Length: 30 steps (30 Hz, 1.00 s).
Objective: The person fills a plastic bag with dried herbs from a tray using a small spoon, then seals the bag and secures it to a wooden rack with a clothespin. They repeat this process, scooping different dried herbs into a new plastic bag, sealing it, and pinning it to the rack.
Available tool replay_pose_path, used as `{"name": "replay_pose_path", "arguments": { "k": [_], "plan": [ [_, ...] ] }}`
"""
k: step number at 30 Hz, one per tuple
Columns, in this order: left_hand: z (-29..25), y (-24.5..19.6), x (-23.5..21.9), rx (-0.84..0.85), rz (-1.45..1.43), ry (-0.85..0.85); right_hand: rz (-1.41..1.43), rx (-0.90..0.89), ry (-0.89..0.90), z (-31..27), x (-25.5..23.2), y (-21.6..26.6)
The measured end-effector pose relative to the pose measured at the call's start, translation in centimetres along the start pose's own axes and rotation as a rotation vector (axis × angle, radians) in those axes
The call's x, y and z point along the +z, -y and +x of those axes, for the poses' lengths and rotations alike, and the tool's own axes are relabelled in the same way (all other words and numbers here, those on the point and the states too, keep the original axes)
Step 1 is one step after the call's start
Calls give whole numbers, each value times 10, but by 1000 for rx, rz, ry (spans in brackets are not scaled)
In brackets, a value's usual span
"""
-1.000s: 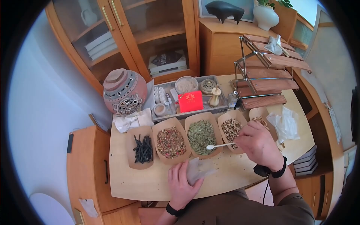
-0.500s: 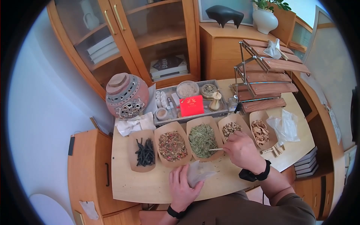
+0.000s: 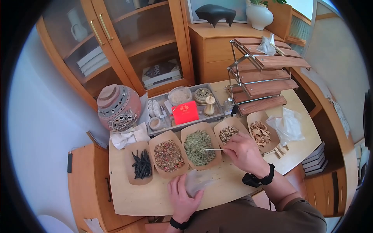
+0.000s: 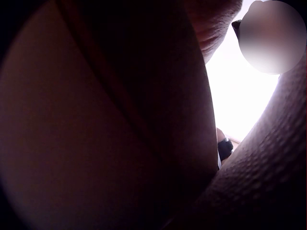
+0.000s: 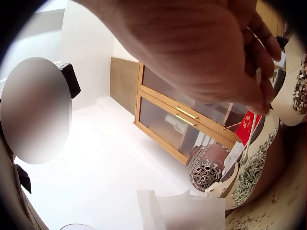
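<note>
My left hand (image 3: 182, 198) holds a thin, whitish see-through pouch (image 3: 197, 183) between thumb and fingers, close over the front of the table. In the right wrist view the pouch (image 5: 192, 211) shows pale at the bottom. My right hand (image 3: 245, 152) pinches the handle of a small white spoon (image 3: 214, 149). The spoon's far end is among dried green herbs (image 3: 199, 144) in a brown paper tray (image 3: 182, 136), its bowl hidden there in the head view. The left wrist view is mostly dark, with skin close to the lens.
Beside the herbs stand paper trays of black dried pieces (image 3: 142, 164), reddish mixed bits (image 3: 169, 156), brown chopped bits (image 3: 227, 134) and pale chips (image 3: 260, 134). Behind are a grey tray (image 3: 178, 127), a pierced pot (image 3: 120, 108) and a slatted wooden rack (image 3: 268, 90). Clothespins (image 3: 280, 150) and plastic bags (image 3: 289, 126) lie right.
My right hand has moved left and down toward the green herbs, and the spoon's bowl has gone in among them. The left hand keeps hold of the pouch. The head view has shifted slightly.
</note>
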<state>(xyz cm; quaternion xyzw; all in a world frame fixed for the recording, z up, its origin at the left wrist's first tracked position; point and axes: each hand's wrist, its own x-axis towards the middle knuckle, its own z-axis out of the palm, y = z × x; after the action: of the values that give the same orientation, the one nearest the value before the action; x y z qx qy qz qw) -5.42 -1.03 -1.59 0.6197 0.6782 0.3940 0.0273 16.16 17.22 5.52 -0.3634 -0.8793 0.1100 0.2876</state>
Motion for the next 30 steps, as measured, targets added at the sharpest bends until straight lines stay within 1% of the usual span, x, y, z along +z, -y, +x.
{"name": "replay_pose_path", "arguments": {
  "k": [3,10,17,23,25,26,28,30],
  "plan": [
    [0,1,0,-4,31,-11,45,29,8,-1,-4,-3],
    [2,-3,-2,0,62,-14,105,18,28,-1,-16,-13],
    [3,-4,-2,0,58,-12,159,13,68,-1,-42,-3],
    [2,-3,-1,-6,59,-16,172,-65,107,-4,-52,9],
    [3,-4,-2,-6,60,-13,172,-158,139,-2,-54,17],
    [4,-4,-2,-2,60,-10,171,-157,139,0,-52,21],
    [3,-2,0,-2,58,-7,63,-373,195,3,-50,28],
    [3,-1,-1,-5,58,-9,48,-372,173,4,-48,28]
  ]
}}
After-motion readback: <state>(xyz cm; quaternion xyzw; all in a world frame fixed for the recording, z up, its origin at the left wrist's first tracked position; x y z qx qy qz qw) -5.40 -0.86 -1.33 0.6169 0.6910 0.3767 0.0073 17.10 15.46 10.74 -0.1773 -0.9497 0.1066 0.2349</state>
